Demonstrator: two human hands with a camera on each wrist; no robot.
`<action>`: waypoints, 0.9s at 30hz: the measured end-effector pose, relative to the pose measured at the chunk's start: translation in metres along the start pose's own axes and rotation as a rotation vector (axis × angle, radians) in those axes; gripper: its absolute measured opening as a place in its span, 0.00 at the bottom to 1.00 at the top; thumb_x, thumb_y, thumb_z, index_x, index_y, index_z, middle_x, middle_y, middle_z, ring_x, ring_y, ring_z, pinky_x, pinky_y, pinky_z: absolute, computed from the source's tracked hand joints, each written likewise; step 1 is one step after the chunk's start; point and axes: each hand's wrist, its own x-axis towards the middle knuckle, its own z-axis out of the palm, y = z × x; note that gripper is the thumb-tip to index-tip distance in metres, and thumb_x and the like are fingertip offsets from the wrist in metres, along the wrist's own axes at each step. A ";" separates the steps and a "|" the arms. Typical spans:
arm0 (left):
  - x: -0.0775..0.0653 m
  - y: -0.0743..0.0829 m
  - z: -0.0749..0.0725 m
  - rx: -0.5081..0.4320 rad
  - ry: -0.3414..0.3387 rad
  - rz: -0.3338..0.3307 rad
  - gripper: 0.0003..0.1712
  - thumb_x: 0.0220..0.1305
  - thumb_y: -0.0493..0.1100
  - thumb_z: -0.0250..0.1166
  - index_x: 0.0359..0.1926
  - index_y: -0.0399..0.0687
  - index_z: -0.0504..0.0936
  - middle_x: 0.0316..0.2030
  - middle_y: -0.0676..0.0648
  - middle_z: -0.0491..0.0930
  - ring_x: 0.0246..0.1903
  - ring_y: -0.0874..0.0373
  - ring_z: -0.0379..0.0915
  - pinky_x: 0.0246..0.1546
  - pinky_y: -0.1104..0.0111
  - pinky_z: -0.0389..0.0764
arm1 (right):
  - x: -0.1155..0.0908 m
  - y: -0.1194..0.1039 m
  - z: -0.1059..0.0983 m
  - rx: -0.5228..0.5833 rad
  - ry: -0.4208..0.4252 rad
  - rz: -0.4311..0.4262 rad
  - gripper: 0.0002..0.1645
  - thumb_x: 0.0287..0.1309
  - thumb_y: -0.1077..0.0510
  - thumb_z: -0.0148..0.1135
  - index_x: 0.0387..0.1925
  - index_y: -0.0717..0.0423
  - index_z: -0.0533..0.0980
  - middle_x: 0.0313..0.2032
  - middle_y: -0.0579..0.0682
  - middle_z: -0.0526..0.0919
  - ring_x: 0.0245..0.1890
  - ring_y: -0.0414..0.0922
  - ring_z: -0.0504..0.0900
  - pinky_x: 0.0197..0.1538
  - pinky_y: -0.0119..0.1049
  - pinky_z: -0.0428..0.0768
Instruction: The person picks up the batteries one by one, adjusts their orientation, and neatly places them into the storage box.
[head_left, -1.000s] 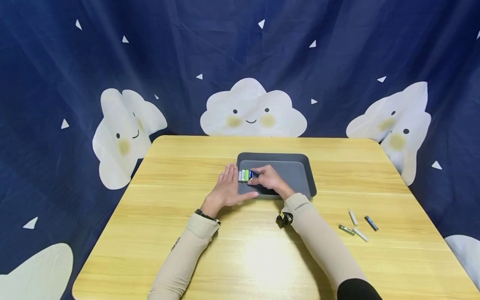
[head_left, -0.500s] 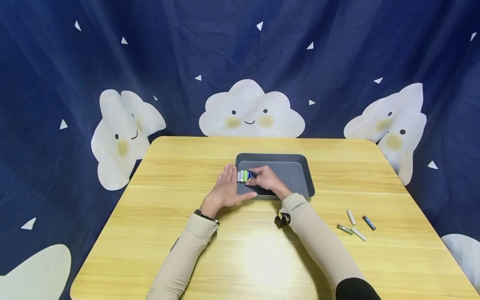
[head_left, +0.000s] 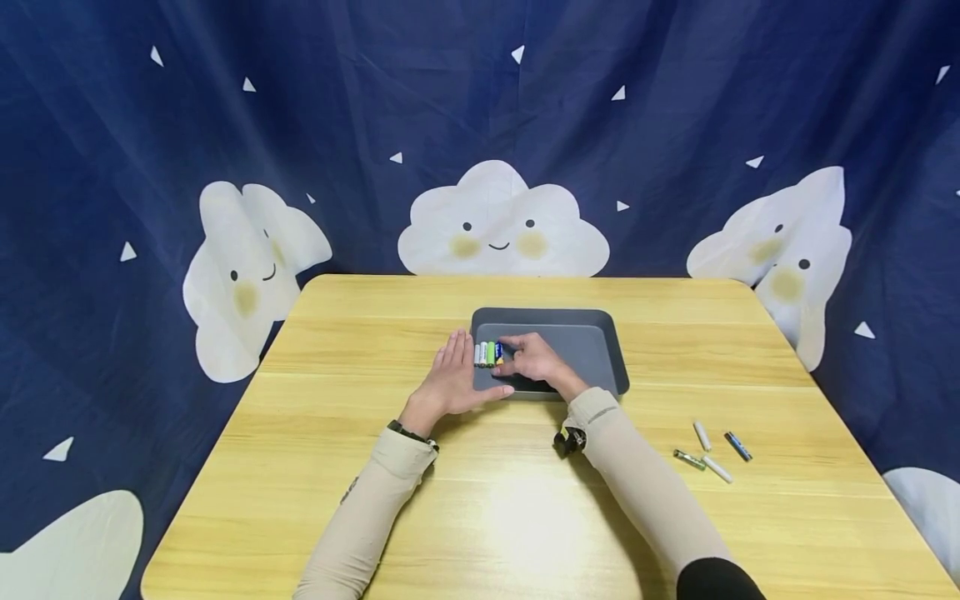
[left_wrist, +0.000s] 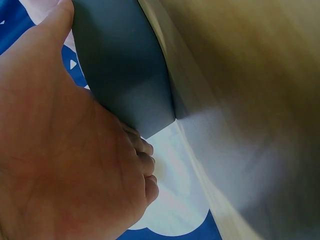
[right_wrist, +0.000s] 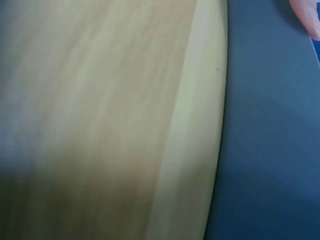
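Grey and shallow, a rectangular tray (head_left: 592,354) sits near the middle of a pale wooden tabletop (head_left: 390,500). At the tray's left end a short row of batteries (head_left: 488,353) lies side by side: white ones on the left, then a green one, then a blue and yellow one on the right. The right hand (head_left: 534,361) rests inside the tray with its fingers (head_left: 510,344) curled onto the right-hand end of the row; they touch the blue and yellow battery, but whether they pinch it or only push against it cannot be told from the head view. The left hand (head_left: 453,377) lies flat on the tabletop against the tray's left edge, fingers straight and close together, the thumb stretched along the tray's near rim. The left wrist view shows the palm beside the tray's dark outer wall. The right wrist view is blurred and shows only wood, the grey tray and a fingertip at the upper corner.

Four loose batteries (head_left: 711,452) lie on the tabletop well apart to the right, two white, one dark green and one dark blue. A dark blue curtain (head_left: 675,125) printed with smiling white clouds hangs behind the tabletop.
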 end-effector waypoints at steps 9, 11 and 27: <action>-0.001 -0.001 -0.004 -0.003 -0.025 -0.021 0.77 0.58 0.87 0.50 0.81 0.35 0.30 0.83 0.36 0.24 0.83 0.44 0.18 0.84 0.49 0.35 | -0.014 -0.006 -0.018 0.007 -0.033 0.006 0.40 0.58 0.55 0.76 0.70 0.57 0.74 0.10 0.38 0.58 0.11 0.36 0.56 0.18 0.28 0.59; -0.002 0.000 -0.007 -0.003 -0.022 -0.024 0.77 0.58 0.86 0.51 0.82 0.35 0.31 0.83 0.35 0.25 0.83 0.43 0.19 0.84 0.49 0.35 | -0.020 -0.007 -0.025 0.006 -0.049 -0.013 0.37 0.60 0.54 0.74 0.69 0.57 0.75 0.11 0.39 0.58 0.12 0.36 0.56 0.19 0.28 0.59; -0.007 0.005 -0.004 -0.002 -0.009 -0.020 0.77 0.57 0.87 0.51 0.82 0.35 0.33 0.83 0.37 0.27 0.84 0.44 0.22 0.84 0.49 0.37 | -0.106 0.014 -0.109 -0.016 -0.018 -0.116 0.31 0.67 0.51 0.69 0.67 0.60 0.76 0.19 0.43 0.67 0.16 0.36 0.62 0.25 0.32 0.69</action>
